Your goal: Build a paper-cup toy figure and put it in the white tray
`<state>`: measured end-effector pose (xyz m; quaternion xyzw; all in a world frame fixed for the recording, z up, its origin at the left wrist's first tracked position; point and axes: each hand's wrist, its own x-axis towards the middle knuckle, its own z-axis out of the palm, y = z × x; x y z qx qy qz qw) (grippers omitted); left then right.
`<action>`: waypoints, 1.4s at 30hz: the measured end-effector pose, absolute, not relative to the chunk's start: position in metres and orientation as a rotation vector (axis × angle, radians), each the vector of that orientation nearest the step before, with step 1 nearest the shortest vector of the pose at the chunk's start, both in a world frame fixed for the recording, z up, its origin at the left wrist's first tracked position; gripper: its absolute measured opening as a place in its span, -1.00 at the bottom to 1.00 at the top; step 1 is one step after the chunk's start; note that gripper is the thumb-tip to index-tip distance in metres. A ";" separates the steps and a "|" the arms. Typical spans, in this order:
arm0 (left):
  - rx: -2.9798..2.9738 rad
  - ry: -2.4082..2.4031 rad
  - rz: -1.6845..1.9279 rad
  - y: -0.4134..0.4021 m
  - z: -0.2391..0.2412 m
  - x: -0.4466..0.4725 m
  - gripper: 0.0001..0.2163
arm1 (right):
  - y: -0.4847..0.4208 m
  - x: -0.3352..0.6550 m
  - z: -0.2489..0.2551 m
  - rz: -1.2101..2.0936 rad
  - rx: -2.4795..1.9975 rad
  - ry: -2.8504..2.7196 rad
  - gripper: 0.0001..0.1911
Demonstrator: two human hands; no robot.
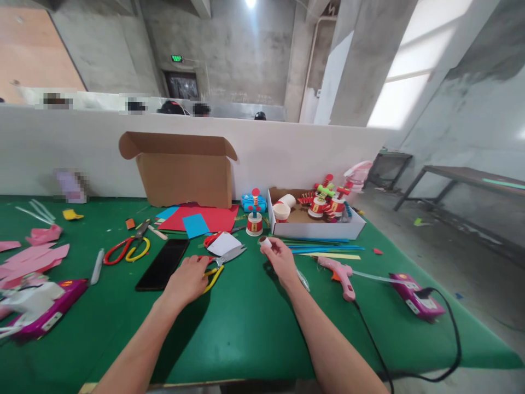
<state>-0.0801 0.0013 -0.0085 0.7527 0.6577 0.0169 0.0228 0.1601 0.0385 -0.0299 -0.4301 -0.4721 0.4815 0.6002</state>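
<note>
My left hand [189,278] rests on the green table, fingers curled over the handles of a pair of yellow-handled scissors [223,261] whose blades point right. My right hand [279,256] is closed around a small roll [264,241], a short tube with a white and red wrap, held just above the table. A white paper piece [223,243] lies just behind the scissors. A finished red and white paper figure [255,219] stands a little beyond my right hand.
A black phone [163,264] lies left of my left hand, red scissors [125,249] further left. A pink glue gun [340,273] and its cable lie right. A white tray [315,229] of paper figures, red paper sheets [213,218] and an open cardboard box [184,169] stand behind.
</note>
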 end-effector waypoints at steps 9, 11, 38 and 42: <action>2.177 1.939 0.284 0.006 -0.013 -0.083 -0.53 | 0.039 0.164 -0.025 1.422 -0.738 -0.737 -0.62; 2.041 1.866 0.528 0.003 -0.011 -0.088 -0.59 | 0.040 0.167 -0.024 1.485 -0.707 -0.632 -0.65; 1.229 1.033 1.416 0.044 -0.017 0.021 -0.38 | 0.035 0.161 -0.024 1.470 -0.940 -0.705 -0.60; 1.239 1.013 1.349 0.043 -0.019 0.023 -0.38 | 0.030 0.156 -0.024 1.578 -0.969 -0.785 -0.63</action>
